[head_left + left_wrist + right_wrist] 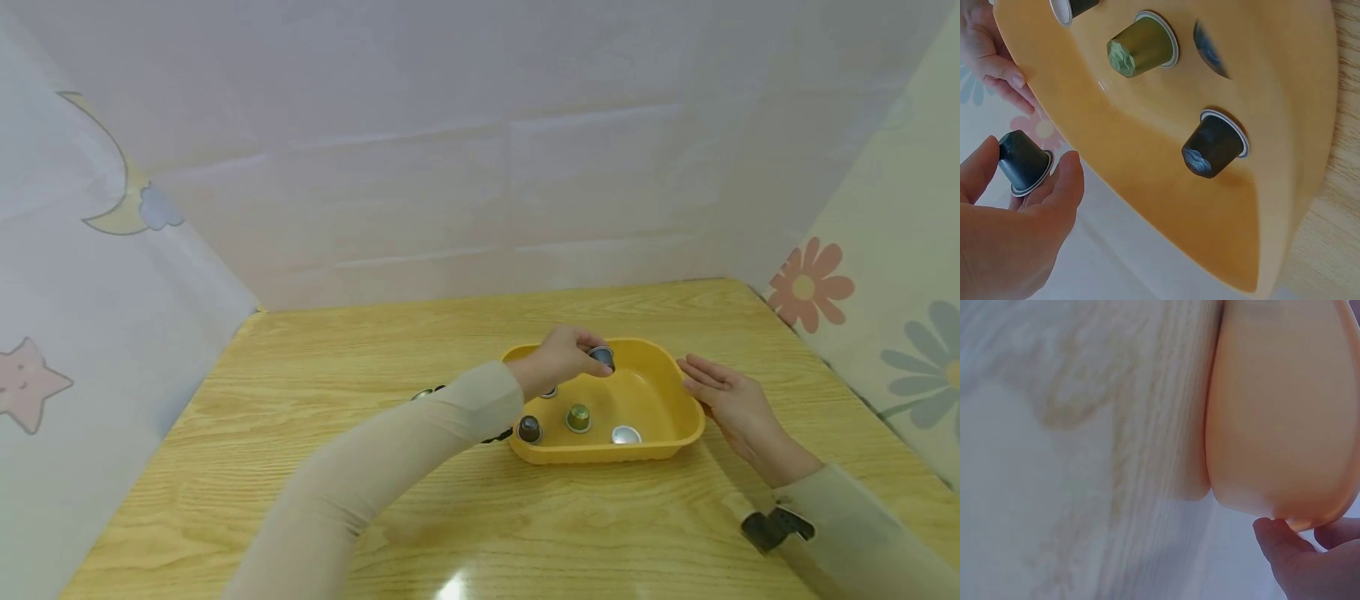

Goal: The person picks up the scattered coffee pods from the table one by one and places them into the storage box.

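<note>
My left hand [558, 362] pinches a dark coffee capsule [602, 358] between thumb and fingers, above the yellow tray [660, 452]. In the left wrist view, this capsule [1024, 162] has its silver-rimmed end facing down. My right hand [738, 408] is at the tray's right end, its fairly straight fingers touching the rim. Inside the tray stand a dark brown capsule [529, 429] and a green-gold capsule [578, 418]. Another capsule [626, 435] shows its silver lid near the front wall. My left wrist partly covers a further capsule [550, 392].
Behind my left forearm, a small green-rimmed item [422, 393] lies on the wooden table [322, 350], mostly hidden by the sleeve. A pale sheet [420, 208] hangs along the back, and printed sheets stand at both sides. A black wrist device [776, 527] sits on my right sleeve.
</note>
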Available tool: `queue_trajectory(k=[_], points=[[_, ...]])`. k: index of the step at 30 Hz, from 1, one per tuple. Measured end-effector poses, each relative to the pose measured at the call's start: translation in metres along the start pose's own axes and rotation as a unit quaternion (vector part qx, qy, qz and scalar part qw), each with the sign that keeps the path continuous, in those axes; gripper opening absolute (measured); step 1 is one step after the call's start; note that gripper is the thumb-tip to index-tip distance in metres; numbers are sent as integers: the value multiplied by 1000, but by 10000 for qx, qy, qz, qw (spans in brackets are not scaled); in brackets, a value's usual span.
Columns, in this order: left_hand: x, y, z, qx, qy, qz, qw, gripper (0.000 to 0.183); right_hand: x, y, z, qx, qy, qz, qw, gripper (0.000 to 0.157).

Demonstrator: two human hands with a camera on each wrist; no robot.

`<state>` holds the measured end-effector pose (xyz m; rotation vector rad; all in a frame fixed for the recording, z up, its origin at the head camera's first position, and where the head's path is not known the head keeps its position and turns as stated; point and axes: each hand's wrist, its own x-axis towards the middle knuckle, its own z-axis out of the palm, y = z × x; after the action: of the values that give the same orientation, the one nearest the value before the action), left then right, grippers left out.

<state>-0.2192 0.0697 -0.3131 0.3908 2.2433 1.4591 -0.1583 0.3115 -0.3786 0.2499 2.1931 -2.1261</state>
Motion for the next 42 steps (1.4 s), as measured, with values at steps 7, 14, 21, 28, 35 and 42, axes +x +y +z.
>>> queue_trajectory(k=[7, 14, 21, 28, 35, 42], points=[[0, 1, 3, -274, -121, -8, 9996, 39, 2, 1, 2, -127, 21, -48, 9999, 64], [1, -6, -2, -388, -262, 69, 9989, 39, 1, 0, 3, -148, -40, -67, 9999, 68], [-7, -12, -22, -388, -282, 171, 9987, 39, 2, 0, 2, -163, -97, -58, 9998, 67], [-20, -23, -46, -428, -291, 309, 9982, 39, 4, 1, -1, 31, -118, -77, 9999, 69], [-34, -34, -65, -84, -90, 341, 9993, 38, 3, 4, -4, 169, -86, -133, 9997, 73], [-52, -42, -78, 55, 187, 537, 9984, 36, 2, 4, -5, 298, -96, -103, 9995, 76]])
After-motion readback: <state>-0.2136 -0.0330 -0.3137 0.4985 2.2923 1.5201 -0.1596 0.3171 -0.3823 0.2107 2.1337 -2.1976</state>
